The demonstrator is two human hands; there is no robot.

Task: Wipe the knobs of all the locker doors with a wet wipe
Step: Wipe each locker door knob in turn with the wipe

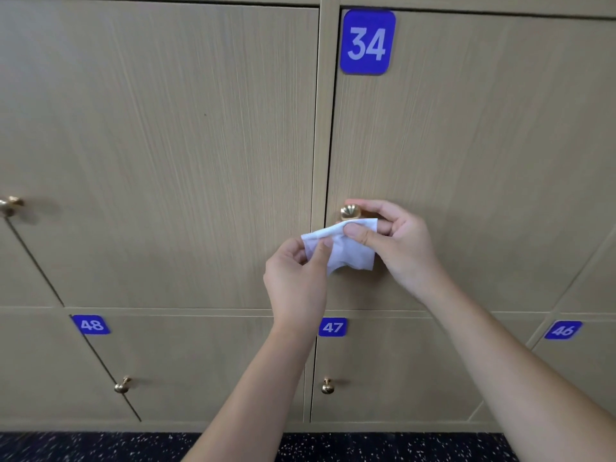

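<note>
Both hands pinch the wipe [340, 243], left hand [296, 278] and right hand [396, 241], just under the knob [350, 211], perhaps touching: wrap it fully, then twist.

Head view, close, facing locker doors [166, 145], angled slightly downward

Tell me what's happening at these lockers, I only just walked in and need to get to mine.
A person is cleaning the locker knobs. Both hands hold a white wet wipe: the left hand pinches its lower left corner, the right hand pinches its upper edge just below the brass knob of locker 34. That knob is mostly uncovered, with the wipe touching only its lower edge. The knobs on lockers 47 and 48 below are untouched right now.
</note>
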